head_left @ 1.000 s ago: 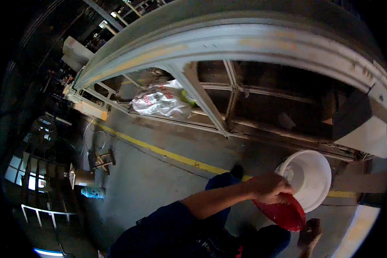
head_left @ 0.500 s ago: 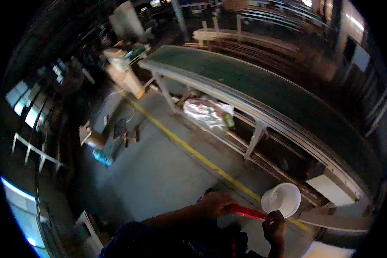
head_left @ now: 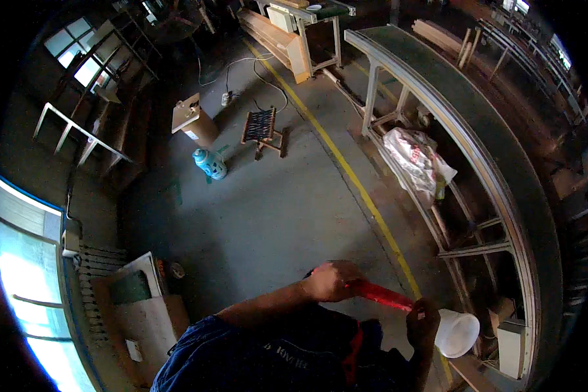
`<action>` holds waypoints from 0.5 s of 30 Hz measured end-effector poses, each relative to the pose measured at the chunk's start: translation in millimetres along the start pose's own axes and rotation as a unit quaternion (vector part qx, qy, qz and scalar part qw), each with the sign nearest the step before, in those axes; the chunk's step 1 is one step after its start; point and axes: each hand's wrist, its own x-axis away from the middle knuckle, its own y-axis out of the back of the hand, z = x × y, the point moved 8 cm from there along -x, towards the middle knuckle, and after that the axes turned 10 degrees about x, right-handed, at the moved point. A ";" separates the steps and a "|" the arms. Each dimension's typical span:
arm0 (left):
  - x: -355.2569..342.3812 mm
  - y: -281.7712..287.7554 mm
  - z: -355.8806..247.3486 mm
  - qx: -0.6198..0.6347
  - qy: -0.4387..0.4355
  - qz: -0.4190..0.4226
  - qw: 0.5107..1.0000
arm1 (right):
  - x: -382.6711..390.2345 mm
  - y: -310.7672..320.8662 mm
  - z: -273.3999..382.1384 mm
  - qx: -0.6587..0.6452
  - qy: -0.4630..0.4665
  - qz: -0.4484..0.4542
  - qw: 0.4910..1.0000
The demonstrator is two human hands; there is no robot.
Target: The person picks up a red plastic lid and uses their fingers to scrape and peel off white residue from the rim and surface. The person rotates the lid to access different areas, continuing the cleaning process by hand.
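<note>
A flat red strip [head_left: 387, 295] is stretched between my two hands in front of my body; I cannot make out its exact kind. My left hand [head_left: 333, 282] is closed round its left end. At the other end, my right hand [head_left: 423, 319] grips it with the fingers closed. Just beyond the right hand is a white plastic bucket [head_left: 460, 334], apparently on the floor beside the bench, its open top turned into view. More red [head_left: 354, 353] shows against my dark blue clothing.
A long green-topped conveyor bench [head_left: 464, 98] curves along the right, with a white sack [head_left: 415, 160] beneath. A yellow floor line [head_left: 366, 196] runs beside it. Ahead stand a low woven stool [head_left: 260, 125], a blue bottle [head_left: 209, 163] and a cardboard box [head_left: 195, 121]. A wooden crate-like box [head_left: 173, 313] lies left.
The view has swung left, so the bench and bucket sit farther right and the stool nearer the middle. Both hands still hold the red strip, which tilts slightly more.
</note>
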 end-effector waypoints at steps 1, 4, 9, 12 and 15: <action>-2.7 26.0 7.8 0.006 -0.010 -0.007 1.000 | -20.8 -10.8 17.0 0.011 0.017 -0.006 1.000; -29.8 85.9 36.0 0.016 -0.044 0.001 0.999 | -69.5 -35.8 42.7 0.033 -0.015 -0.031 0.999; -116.1 143.9 84.4 0.018 -0.020 0.087 0.996 | -148.8 -54.1 68.6 -0.042 -0.050 -0.121 0.991; -157.5 187.2 110.9 -0.054 -0.036 0.121 0.991 | -203.2 -81.6 70.0 -0.127 -0.054 -0.139 0.981; -182.4 234.6 148.4 -0.076 0.038 0.141 0.986 | -273.4 -125.7 69.3 -0.125 -0.062 -0.116 0.983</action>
